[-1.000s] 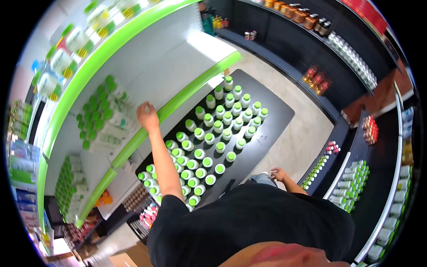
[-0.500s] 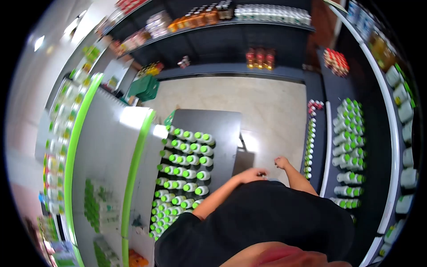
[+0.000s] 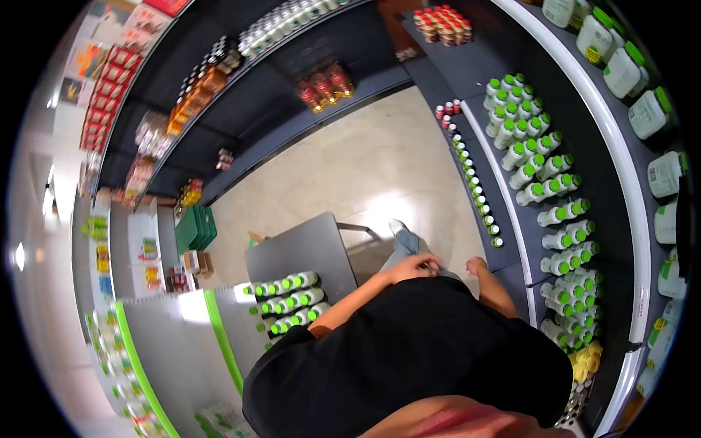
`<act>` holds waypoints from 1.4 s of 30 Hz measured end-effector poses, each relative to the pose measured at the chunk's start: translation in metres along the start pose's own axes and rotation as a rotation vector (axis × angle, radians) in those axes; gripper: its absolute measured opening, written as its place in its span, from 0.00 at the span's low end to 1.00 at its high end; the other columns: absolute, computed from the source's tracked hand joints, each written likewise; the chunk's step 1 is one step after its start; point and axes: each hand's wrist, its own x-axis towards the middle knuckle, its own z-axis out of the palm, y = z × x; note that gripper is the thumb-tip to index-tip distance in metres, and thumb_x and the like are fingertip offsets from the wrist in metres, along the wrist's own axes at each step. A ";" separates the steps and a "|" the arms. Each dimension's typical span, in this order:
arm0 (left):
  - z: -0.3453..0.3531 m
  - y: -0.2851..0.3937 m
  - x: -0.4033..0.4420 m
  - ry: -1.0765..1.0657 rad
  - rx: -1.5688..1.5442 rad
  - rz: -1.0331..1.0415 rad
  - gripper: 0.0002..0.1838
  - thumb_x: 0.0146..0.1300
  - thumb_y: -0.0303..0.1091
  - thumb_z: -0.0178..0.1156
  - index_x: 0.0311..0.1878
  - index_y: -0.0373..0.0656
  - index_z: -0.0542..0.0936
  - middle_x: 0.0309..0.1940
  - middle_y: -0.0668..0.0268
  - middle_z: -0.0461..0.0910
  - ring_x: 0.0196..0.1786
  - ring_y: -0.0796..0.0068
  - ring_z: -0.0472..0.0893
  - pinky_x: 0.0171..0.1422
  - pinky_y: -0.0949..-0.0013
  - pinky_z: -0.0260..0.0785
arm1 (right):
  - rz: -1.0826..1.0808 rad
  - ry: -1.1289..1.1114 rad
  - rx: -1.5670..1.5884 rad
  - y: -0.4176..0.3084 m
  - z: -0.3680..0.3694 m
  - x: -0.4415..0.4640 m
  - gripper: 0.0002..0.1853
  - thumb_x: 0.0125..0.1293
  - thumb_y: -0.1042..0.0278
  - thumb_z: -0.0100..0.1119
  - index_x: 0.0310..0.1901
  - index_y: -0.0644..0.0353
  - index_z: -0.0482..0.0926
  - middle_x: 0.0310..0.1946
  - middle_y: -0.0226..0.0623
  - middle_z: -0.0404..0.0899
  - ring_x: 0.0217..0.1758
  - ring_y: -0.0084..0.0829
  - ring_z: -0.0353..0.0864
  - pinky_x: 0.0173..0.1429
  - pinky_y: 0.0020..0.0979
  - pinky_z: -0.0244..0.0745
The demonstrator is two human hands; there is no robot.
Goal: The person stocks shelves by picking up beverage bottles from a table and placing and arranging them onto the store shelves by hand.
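My left hand [image 3: 416, 268] is in front of my waist, above the grey trouser leg [image 3: 400, 252]. Its fingers are loosely bent and apart, with nothing between them. Just to its right, my right hand [image 3: 477, 266] hangs by my other side, small in view, its fingers loosely curled and empty. Neither hand touches a bottle. Left of my left arm, white bottles with green caps [image 3: 293, 300] stand in rows on the near part of a dark table [image 3: 301, 252]. My torso hides the rest of the table.
Green-capped bottles [image 3: 527, 164] fill the dark shelf on the right, with small bottles [image 3: 475, 182] along a lower ledge. A green-edged white shelf [image 3: 225, 336] is at lower left. Green crates [image 3: 196, 230] stand beyond the table. Pale floor [image 3: 314, 171] lies ahead.
The view has swung to the right, towards the right-hand shelves. My left hand has come back from the white shelf to my waist. The table and its bottles now sit lower in view.
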 end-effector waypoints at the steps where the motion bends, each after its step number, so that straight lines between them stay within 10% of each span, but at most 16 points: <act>1: -0.004 -0.006 0.020 -0.158 -0.007 -0.002 0.23 0.70 0.40 0.61 0.64 0.41 0.74 0.55 0.62 0.80 0.58 0.70 0.79 0.64 0.65 0.69 | 0.035 0.002 0.020 -0.018 -0.008 -0.031 0.12 0.62 0.64 0.55 0.44 0.56 0.83 0.35 0.35 0.86 0.29 0.34 0.87 0.29 0.41 0.78; 11: -0.164 0.120 0.116 -0.446 0.303 0.083 0.24 0.62 0.37 0.67 0.61 0.42 0.77 0.55 0.63 0.80 0.59 0.67 0.78 0.65 0.66 0.68 | 0.015 -0.073 0.159 -0.084 -0.053 0.034 0.15 0.66 0.58 0.57 0.39 0.61 0.84 0.32 0.42 0.86 0.29 0.37 0.86 0.36 0.39 0.82; 12: -0.179 0.137 0.125 -0.467 0.370 0.112 0.24 0.62 0.38 0.67 0.61 0.43 0.77 0.55 0.61 0.80 0.59 0.66 0.78 0.65 0.65 0.68 | 0.125 -0.049 -0.069 -0.087 -0.055 0.085 0.14 0.63 0.54 0.58 0.40 0.53 0.86 0.32 0.34 0.87 0.27 0.33 0.86 0.28 0.42 0.77; 14: -0.203 0.159 0.147 -0.512 0.460 0.164 0.25 0.61 0.39 0.68 0.61 0.43 0.77 0.55 0.59 0.80 0.60 0.63 0.78 0.65 0.64 0.68 | -0.463 0.150 -0.866 -0.184 -0.096 0.058 0.10 0.61 0.61 0.61 0.39 0.56 0.85 0.28 0.34 0.84 0.27 0.32 0.84 0.31 0.36 0.77; 16: -0.223 0.172 0.168 -0.564 0.508 0.199 0.26 0.61 0.40 0.68 0.61 0.44 0.77 0.56 0.58 0.80 0.60 0.62 0.78 0.65 0.63 0.69 | -0.323 0.275 0.176 -0.237 -0.110 0.075 0.08 0.62 0.68 0.61 0.40 0.59 0.84 0.24 0.33 0.80 0.27 0.29 0.80 0.33 0.32 0.77; 21: -0.265 0.195 0.217 -0.708 0.516 0.138 0.26 0.63 0.44 0.65 0.61 0.43 0.78 0.57 0.55 0.80 0.59 0.58 0.79 0.65 0.61 0.69 | -0.398 0.352 0.554 -0.376 -0.154 0.072 0.11 0.64 0.68 0.63 0.47 0.60 0.81 0.35 0.37 0.81 0.32 0.26 0.81 0.37 0.31 0.78; 33: -0.409 0.221 0.322 -0.274 0.419 -0.027 0.16 0.72 0.37 0.56 0.58 0.42 0.78 0.51 0.63 0.82 0.54 0.71 0.79 0.62 0.67 0.69 | -0.419 1.090 0.072 -0.533 -0.348 0.098 0.25 0.56 0.68 0.64 0.58 0.52 0.76 0.57 0.48 0.77 0.59 0.52 0.76 0.61 0.44 0.74; 42: -0.492 0.249 0.420 -0.290 0.308 0.088 0.15 0.70 0.30 0.57 0.58 0.39 0.78 0.48 0.64 0.80 0.51 0.75 0.78 0.61 0.70 0.70 | 0.007 1.024 0.085 -0.596 -0.428 0.178 0.33 0.58 0.56 0.66 0.66 0.49 0.70 0.65 0.52 0.70 0.64 0.50 0.74 0.66 0.44 0.73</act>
